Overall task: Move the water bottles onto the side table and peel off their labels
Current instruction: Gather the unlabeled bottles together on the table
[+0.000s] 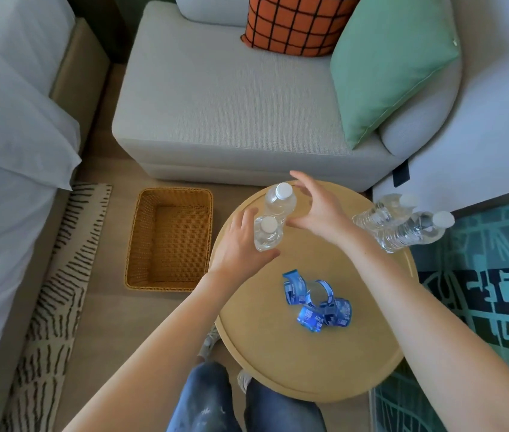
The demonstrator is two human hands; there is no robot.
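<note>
Two clear, label-free plastic water bottles [273, 218] stand at the round wooden desk's [278, 363] far-left edge. My left grip [240, 241] and right grip [315, 210] flank them, open, holding nothing. Risk: a nudge tips them onto the floor. Peeled blue labels [317, 302] lie mid-desk.

Bare forearms, no sleeves, faded blue jeans [203, 400], pale shoes [211, 339]

Clear white-capped plastic bottles [268, 233] between the fingers; crumpled blue labels [317, 302] on the tan round table [309, 363]; orange black-gridded cushion [293, 23].
</note>
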